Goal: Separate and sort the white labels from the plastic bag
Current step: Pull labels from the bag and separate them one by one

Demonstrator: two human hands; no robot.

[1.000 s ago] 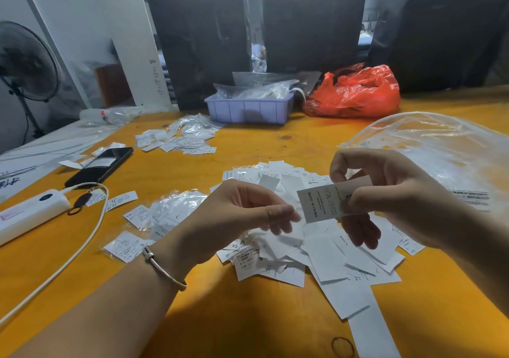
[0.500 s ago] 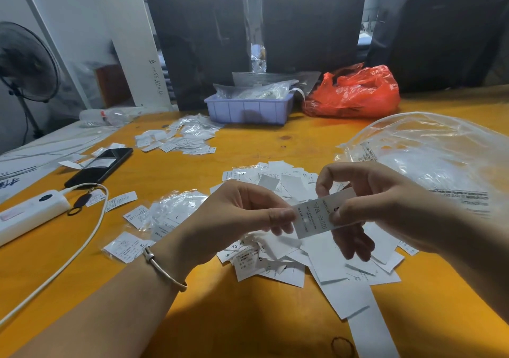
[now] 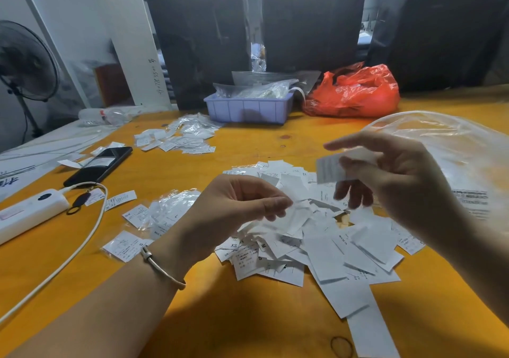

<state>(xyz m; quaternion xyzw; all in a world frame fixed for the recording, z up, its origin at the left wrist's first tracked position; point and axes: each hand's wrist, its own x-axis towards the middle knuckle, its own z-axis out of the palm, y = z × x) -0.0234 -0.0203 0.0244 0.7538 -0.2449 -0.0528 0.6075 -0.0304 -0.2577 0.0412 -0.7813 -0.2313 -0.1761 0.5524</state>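
White labels (image 3: 316, 247) with black print lie mid-table on the orange-yellow table (image 3: 248, 316). Toward the far edge sit a lavender tray (image 3: 248, 109) and a red bag (image 3: 355, 93). A black phone (image 3: 99, 166) lies near the left edge.
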